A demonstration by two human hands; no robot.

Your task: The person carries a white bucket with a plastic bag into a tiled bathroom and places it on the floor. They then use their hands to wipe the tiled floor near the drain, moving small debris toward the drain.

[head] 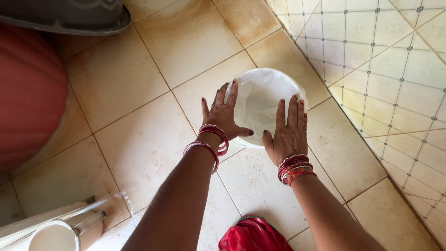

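- At the far left edge a large red ribbed container (25,93) bulges into view, with a dark grey tub (69,16) above it at the top of the frame
- In the bottom left corner stands a steel vessel (60,232) with a white inside and a flat handle, on the cream tiled floor (139,139)
- Your left hand (224,116) lies on the near left rim of the white bucket (260,104), fingers spread wide and flat, thumb reaching along the rim; it presses rather than grips, and red bangles (211,139) circle that wrist
- The white bucket stands on the floor in the middle of the view, just beside the base of the tiled wall (385,69); a thin white liner bag (258,93) sits inside it and folds over the rim
- Your right hand (288,130) rests on the near right rim, fingers straight and close together, pointing into the bucket's opening, palm down on the liner; red and gold bangles (295,168) sit at that wrist
- Below your arms a fold of red cloth (253,234) shows at the bottom edge
- The pale wall tiles with dark joint marks fill the right side
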